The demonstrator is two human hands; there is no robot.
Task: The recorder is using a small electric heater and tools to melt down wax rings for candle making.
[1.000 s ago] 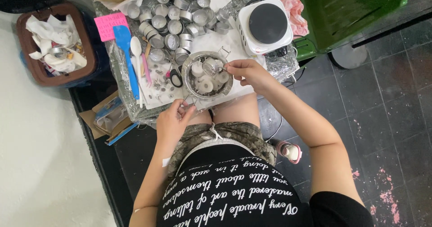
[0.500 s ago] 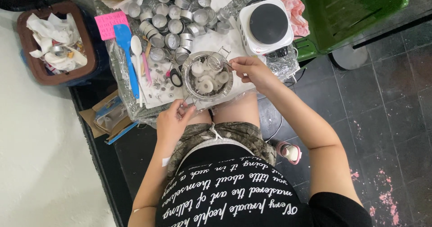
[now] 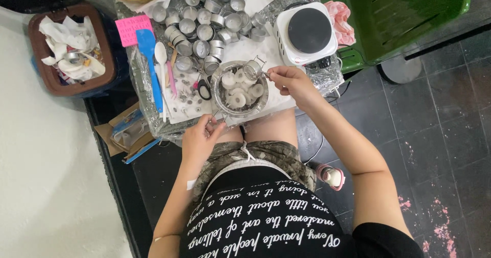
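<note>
Nearest to us, our left hand [image 3: 200, 138] pinches the handle of the pan [image 3: 239, 88] at its near rim, fingers closed on it. The pan sits at the near edge of the counter [image 3: 153, 120], just above our lap, and holds white wax discs [image 3: 236, 100]. Our right hand [image 3: 290, 81] reaches in from the right, fingers closed on a wire tool that holds a small metal cup [image 3: 252, 70] tilted over the pan's far rim.

Left of the pan lie black scissors [image 3: 204, 89], a pink stick, a white spoon [image 3: 161, 63] and a blue spatula [image 3: 150, 66], side by side on white paper. Beyond the pan a crowd of empty metal cups [image 3: 204, 20] covers the far half of the counter. A pink note [image 3: 134, 30] lies beside the spatula's head. To the right stands a white hotplate [image 3: 307, 32] with a black disc, a pink cloth [image 3: 341, 24] just beside it, and a green chair [image 3: 409, 12] beyond. On the floor to the left sits a brown bin [image 3: 105, 58] of crumpled paper.
</note>
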